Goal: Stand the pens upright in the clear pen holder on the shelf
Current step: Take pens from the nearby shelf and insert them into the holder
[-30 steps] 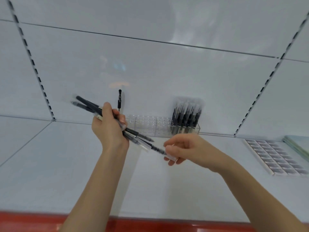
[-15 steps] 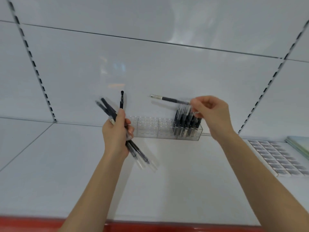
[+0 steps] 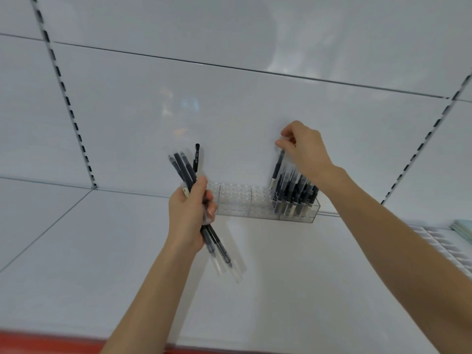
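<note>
A wide white shelf (image 3: 281, 290) spreads beneath both forearms, with a glossy white back panel (image 3: 229, 111) rising behind it and slotted uprights running up the panel on either side. A red strip edges the shelf at the near side.

The clear pen holder (image 3: 255, 204) sits at the back of the shelf against the panel, a long transparent block with rows of small sockets. Its part below the right hand is packed with upright black pens (image 3: 296, 192); the stretch nearer the left hand shows bare sockets. One lone black pen (image 3: 196, 157) stands upright just behind the left fingers.

The left hand (image 3: 190, 215) is wrapped tight round a bundle of pens (image 3: 201, 213), the fingers (image 3: 210, 208) curled closed over the barrels. The bundle slants, dark ends sticking up past the thumb and clear caps hanging below the heel of the hand, off the shelf.

The right hand (image 3: 305, 149) is raised over the filled end of the holder, its thumb and fingers pinched on the top of a single pen (image 3: 277, 169). That pen hangs almost vertical below the fingertips, its lower end at the near-left edge of the standing cluster; whether it is seated in a socket cannot be told.

Beyond the right forearm, a gridded tray (image 3: 444, 249) and a pale green stack (image 3: 463, 229) lie on the shelf.
</note>
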Demonstrator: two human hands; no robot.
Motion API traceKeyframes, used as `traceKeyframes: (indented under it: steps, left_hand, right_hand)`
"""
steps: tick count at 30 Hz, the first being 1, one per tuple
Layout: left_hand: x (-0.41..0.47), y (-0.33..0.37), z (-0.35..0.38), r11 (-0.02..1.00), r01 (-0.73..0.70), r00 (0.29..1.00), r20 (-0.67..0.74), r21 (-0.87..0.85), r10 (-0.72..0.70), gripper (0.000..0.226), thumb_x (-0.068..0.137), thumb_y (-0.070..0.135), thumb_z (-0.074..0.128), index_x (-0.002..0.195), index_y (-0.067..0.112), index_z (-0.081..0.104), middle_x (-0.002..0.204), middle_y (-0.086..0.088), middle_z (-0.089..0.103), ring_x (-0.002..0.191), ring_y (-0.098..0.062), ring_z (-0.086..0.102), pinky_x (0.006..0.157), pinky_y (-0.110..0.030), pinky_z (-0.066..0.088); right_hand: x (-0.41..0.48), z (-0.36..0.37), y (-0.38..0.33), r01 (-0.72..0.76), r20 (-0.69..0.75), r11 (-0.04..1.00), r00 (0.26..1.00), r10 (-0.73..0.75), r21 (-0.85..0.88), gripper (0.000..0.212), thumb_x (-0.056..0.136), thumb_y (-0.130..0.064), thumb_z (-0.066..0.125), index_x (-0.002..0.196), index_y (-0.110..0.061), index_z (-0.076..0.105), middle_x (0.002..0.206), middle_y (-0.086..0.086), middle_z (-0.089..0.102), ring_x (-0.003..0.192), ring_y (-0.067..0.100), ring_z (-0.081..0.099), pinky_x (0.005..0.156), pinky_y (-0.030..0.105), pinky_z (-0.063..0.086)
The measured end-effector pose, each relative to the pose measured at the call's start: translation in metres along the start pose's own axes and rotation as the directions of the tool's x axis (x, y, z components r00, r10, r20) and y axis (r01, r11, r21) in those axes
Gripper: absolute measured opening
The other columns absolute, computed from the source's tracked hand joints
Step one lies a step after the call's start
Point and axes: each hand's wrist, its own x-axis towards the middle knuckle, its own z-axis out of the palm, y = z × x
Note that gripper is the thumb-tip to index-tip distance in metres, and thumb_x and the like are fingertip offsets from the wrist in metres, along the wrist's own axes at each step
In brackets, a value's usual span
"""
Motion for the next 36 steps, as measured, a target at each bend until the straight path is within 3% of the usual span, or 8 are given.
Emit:
traceKeyframes:
  steps: [7,11,13,17,20,26,33,36]
  left_hand:
    - [-0.004,0.0,0.0,1.0,0.01,1.0,0.015,0.022,-0.01,0.027,0.092,0.016,0.054,0.069,0.015,0.04,0.046,0.006,0.047,0.033,-0.008,0.035,0.036,-0.013,0.017]
    - [-0.007,-0.001,0.0,0.999,0.024,0.999,0.022,0.042,-0.025,0.024,0.091,0.017,0.055,0.071,0.013,0.041,0.05,0.003,0.047,0.033,-0.008,0.036,0.035,-0.015,0.018]
    - [-0.01,0.0,0.002,0.997,0.031,0.998,0.061,0.066,-0.035,0.017,0.091,0.018,0.056,0.078,0.012,0.046,0.052,0.003,0.048,0.033,-0.007,0.036,0.034,-0.015,0.019]
    - [-0.02,0.004,0.006,0.996,0.037,0.966,0.251,0.083,-0.057,0.014,0.091,0.021,0.054,0.085,0.009,0.057,0.053,0.004,0.053,0.032,-0.006,0.035,0.035,-0.014,0.023]
    - [-0.028,0.006,0.012,0.995,0.043,0.917,0.392,0.086,-0.074,0.02,0.086,0.025,0.054,0.09,0.006,0.059,0.052,0.002,0.053,0.03,-0.006,0.034,0.033,-0.014,0.025]
    - [-0.037,0.007,0.02,0.982,0.024,0.848,0.517,0.186,-0.119,0.033,0.077,0.034,0.053,0.089,0.004,0.06,0.048,0.002,0.054,0.029,-0.005,0.033,0.034,-0.015,0.023]
    - [-0.035,0.005,0.017,0.984,-0.014,0.91,0.411,0.18,-0.062,0.022,0.089,0.02,0.052,0.089,-0.002,0.056,0.047,0.0,0.058,0.029,-0.006,0.032,0.033,-0.014,0.023]
    - [-0.032,0.003,0.018,0.98,-0.016,0.925,0.375,0.197,-0.06,0.014,0.09,0.011,0.053,0.081,0.002,0.052,0.043,0.001,0.054,0.029,-0.006,0.032,0.033,-0.014,0.023]
  right_hand:
    - [-0.004,0.014,0.014,0.066,0.181,0.987,0.983,-0.039,-0.147,0.02,0.087,-0.019,0.059,0.089,-0.001,0.066,0.096,0.015,0.061,0.091,0.027,0.056,0.079,0.03,0.04]
    - [-0.007,0.013,0.018,0.077,0.2,0.983,0.979,-0.042,-0.169,0.026,0.089,-0.026,0.054,0.089,-0.005,0.07,0.095,0.016,0.066,0.094,0.025,0.055,0.082,0.035,0.043]
    - [-0.012,0.009,0.015,0.091,0.174,0.985,0.983,-0.065,-0.147,0.028,0.091,-0.025,0.052,0.101,-0.005,0.068,0.105,0.015,0.065,0.102,0.026,0.054,0.088,0.026,0.038]
    - [-0.028,-0.005,-0.017,-0.06,0.023,0.955,0.998,0.056,0.291,0.02,0.091,-0.022,0.054,0.104,-0.012,0.065,0.101,0.0,0.066,0.093,0.009,0.058,0.082,0.016,0.041]
    - [-0.039,-0.013,-0.044,-0.217,0.204,0.794,0.972,0.12,0.568,0.01,0.089,-0.026,0.055,0.087,-0.02,0.064,0.085,-0.002,0.069,0.076,0.006,0.065,0.068,0.019,0.05]
    - [-0.045,-0.015,-0.059,-0.365,0.373,0.615,0.92,0.122,0.699,0.02,0.083,-0.022,0.065,0.101,-0.013,0.06,0.077,0.001,0.069,0.063,0.007,0.066,0.057,0.018,0.051]
    - [-0.037,-0.026,-0.045,-0.377,0.268,0.414,0.916,0.297,0.829,0.024,0.083,-0.006,0.062,0.106,-0.008,0.054,0.08,0.008,0.069,0.058,0.014,0.066,0.056,0.019,0.054]
    - [-0.042,-0.03,-0.04,-0.333,0.241,0.452,0.938,0.251,0.827,0.035,0.084,-0.006,0.061,0.115,-0.014,0.047,0.083,0.01,0.069,0.06,0.015,0.067,0.062,0.022,0.057]
